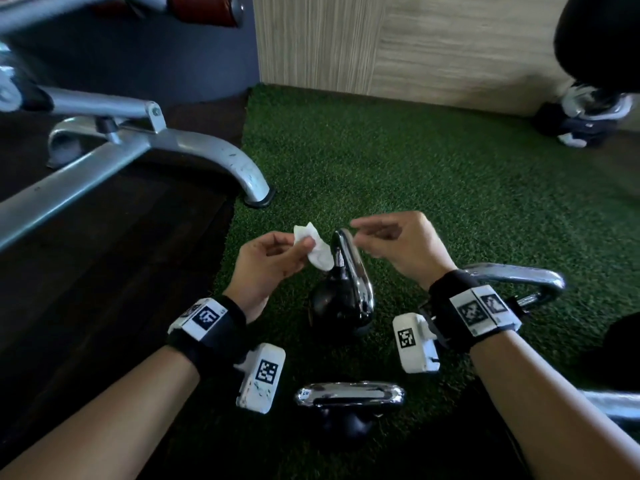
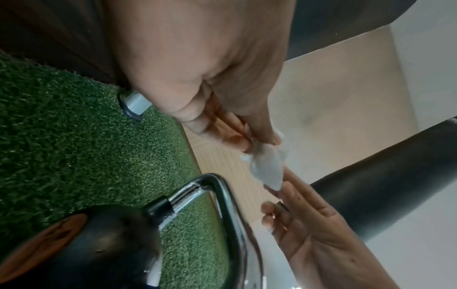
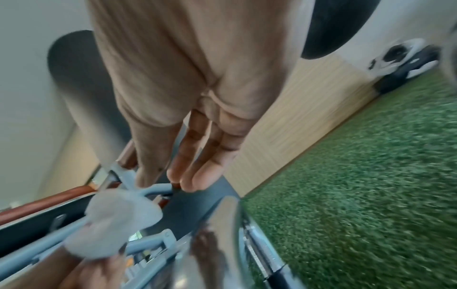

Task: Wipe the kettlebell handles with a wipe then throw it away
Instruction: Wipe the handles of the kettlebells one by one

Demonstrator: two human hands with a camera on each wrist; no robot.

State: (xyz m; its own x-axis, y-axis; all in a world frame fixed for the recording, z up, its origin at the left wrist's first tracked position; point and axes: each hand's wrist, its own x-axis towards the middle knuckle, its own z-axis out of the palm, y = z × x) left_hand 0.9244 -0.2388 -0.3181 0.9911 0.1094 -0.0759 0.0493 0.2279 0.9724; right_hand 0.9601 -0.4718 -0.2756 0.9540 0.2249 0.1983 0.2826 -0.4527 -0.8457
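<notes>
Open turf (image 1: 433, 174) beyond kettlebell handle (image 1: 349, 261)

The kettlebell handle (image 1: 351, 268) is polished chrome metal, mirror-bright, above a glossy black ball (image 1: 337, 306), and the wipe (image 1: 317, 251) looks like soft, crumpled white paper or cloth, though blur in the wrist views leaves that unsure. The turf (image 1: 450, 188) is rough green synthetic pile beside a matt dark floor (image 1: 104, 271). The bench frame (image 1: 194, 147) is scuffed grey painted metal, and the wall panel (image 1: 415, 43) is pale wood-grain.

Your right wrist (image 1: 460, 306) hides part of the rightmost kettlebell handle (image 1: 526, 271); beside it, another handle (image 1: 613, 403) is cut off by the picture's edge.
</notes>
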